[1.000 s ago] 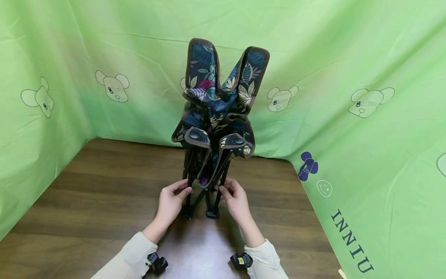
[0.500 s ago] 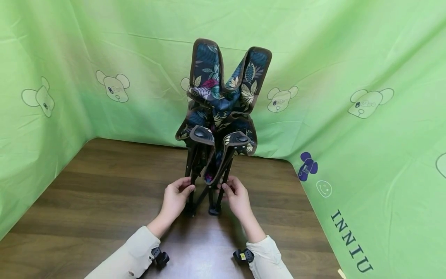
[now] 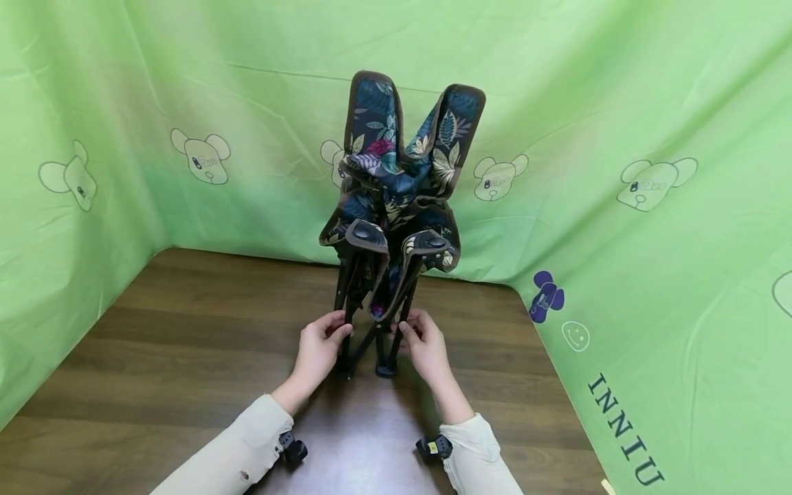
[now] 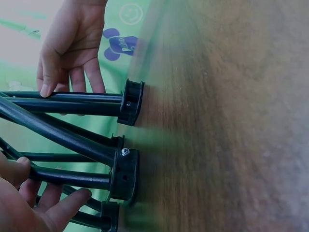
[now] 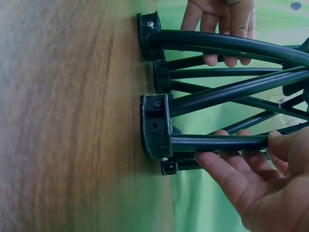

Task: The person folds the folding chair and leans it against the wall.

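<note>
A folding chair (image 3: 396, 179) with dark leaf-print fabric stands partly folded on the table, its two back corners pointing up. Its black tube legs (image 4: 72, 135) cross and end in black plastic feet (image 5: 156, 126). My left hand (image 3: 318, 347) pinches a front leg tube on the left between thumb and fingers. On the right side, my right hand (image 3: 425, 344) pinches another leg tube in the same way. Both wrist views show the thumbs on the near side of the tubes and the fingers behind, low down near the feet.
The wooden table (image 3: 185, 385) spreads around the chair. Green printed cloth (image 3: 260, 137) hangs behind and along both sides, close behind the chair. A small pale object (image 3: 608, 486) shows at the table's right front edge.
The chair has shifted slightly to the right and a little farther back, with both hands moving along on its legs. The grips look the same.
</note>
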Motion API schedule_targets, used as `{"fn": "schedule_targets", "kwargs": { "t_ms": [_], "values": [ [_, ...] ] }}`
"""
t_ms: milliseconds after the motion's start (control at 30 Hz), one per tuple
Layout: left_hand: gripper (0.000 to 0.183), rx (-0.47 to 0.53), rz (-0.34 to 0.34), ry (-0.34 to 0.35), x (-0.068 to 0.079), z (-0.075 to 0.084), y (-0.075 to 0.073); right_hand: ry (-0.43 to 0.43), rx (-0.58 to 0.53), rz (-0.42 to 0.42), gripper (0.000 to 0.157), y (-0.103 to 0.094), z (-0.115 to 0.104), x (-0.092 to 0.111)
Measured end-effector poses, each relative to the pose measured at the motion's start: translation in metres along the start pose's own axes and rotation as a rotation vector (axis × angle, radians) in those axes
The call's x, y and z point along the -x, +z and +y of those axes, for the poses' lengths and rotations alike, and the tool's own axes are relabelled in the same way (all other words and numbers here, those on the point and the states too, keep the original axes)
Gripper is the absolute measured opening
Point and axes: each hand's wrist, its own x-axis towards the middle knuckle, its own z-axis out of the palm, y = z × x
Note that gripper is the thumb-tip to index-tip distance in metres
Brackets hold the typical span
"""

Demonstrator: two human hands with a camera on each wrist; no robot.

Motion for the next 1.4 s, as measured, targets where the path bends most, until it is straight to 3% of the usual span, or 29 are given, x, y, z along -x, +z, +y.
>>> {"fn": "schedule_targets", "kwargs": {
  "t_ms": [200, 400, 767, 1133, 1400],
  "values": [
    [0.026, 0.009, -0.003, 0.023, 0.000, -0.001, -0.001, -0.008, 0.002, 0.037, 0.020, 0.001, 0.021, -0.006],
    [0.025, 0.015, -0.025, 0.027, -0.002, -0.004, -0.002, -0.006, -0.006, 0.062, 0.018, 0.002, 0.022, -0.004],
    [0.028, -0.024, -0.005, 0.065, -0.003, -0.005, 0.000, 0.016, 0.008, 0.026, 0.020, -0.002, 0.019, -0.005],
    [0.030, -0.042, 0.027, 0.069, -0.002, -0.007, 0.001, -0.063, 0.068, 0.063, 0.016, 0.001, 0.030, -0.005],
    [0.030, -0.048, 0.035, 0.047, 0.002, -0.004, 0.004, -0.062, 0.090, 0.069, 0.018, 0.000, 0.030, -0.005]
  ]
}}
